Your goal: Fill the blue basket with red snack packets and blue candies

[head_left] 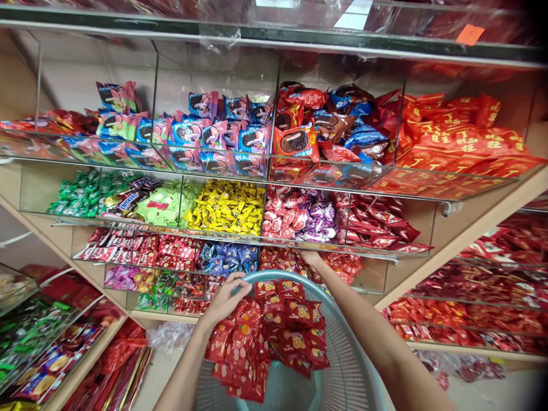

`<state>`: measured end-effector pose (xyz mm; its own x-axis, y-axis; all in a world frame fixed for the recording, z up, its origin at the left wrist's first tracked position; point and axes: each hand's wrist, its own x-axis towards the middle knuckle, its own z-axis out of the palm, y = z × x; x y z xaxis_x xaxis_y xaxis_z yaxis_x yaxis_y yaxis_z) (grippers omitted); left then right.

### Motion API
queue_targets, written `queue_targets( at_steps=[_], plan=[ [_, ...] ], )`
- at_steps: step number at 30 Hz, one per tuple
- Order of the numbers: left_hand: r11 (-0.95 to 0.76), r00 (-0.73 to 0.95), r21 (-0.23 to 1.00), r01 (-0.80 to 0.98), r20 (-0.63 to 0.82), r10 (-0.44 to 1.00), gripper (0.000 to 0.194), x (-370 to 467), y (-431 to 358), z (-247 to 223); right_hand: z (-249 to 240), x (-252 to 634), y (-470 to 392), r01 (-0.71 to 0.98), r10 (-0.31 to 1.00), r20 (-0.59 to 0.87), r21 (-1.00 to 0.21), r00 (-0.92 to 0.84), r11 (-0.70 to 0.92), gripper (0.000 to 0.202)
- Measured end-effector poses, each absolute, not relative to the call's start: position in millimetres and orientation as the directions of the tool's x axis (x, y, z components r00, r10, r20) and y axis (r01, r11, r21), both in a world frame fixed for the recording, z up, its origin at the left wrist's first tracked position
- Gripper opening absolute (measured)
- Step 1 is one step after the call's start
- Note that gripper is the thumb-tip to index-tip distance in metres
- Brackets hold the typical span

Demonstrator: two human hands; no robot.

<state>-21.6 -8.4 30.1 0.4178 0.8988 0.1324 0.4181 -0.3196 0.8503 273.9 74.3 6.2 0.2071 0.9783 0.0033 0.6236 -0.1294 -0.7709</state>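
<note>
A blue-green plastic basket (pixel 338 288) with mesh sides stands tilted before me, its far rim close to the lower shelves. Inside it lie several red candy packets (pixel 295 325), some printed with orange slices. At the rim's left side, my left hand (pixel 229 297) is closed on the basket, thumb and fingers bent over the edge. Past the far rim, my right hand (pixel 311 260) reaches among red packets (pixel 278 260) in a lower shelf compartment. The shelf edge and packets hide its fingertips, so I cannot tell what it holds.
Glass-fronted shelves (pixel 222 234) hold sorted sweets: yellow candies (pixel 229 205), purple candies (pixel 319 217) and biscuit packs (pixel 295 140). More stocked shelves flank both sides. A sloping wooden side panel (pixel 471 234) stands at right. Clear plastic bags (pixel 169 337) lie on the floor.
</note>
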Motion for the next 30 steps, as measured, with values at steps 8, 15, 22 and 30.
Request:
queue_targets(
  at_steps=[8, 15, 22, 30],
  plan=[
    [-0.031, 0.134, 0.455, 0.890, -0.196, 0.971, 0.045, -28.4, 7.5, 23.1, -14.9, 275.7, 51.5, 0.068, 0.973, -0.092, -0.992, 0.211, -0.108, 0.026],
    [-0.157, 0.184, 0.220, 0.963, -0.107, 0.977, 0.046, -25.8, -1.5, 19.0, -24.7, 274.0, 40.6, -0.198, 0.948, -0.198, -0.969, 0.251, -0.150, 0.029],
    [-0.206, 0.225, 0.177, 0.962, -0.094, 0.970, 0.048, -31.3, -7.4, 11.4, -28.5, 269.6, 36.4, -0.199, 0.923, -0.240, -0.962, 0.302, -0.185, 0.023],
    [-0.147, 0.172, 0.166, 0.975, -0.146, 0.974, 0.044, -38.0, -10.6, 12.9, -38.4, 269.2, 43.9, 0.048, 0.908, -0.232, -0.963, 0.350, -0.265, 0.016]
  ],
)
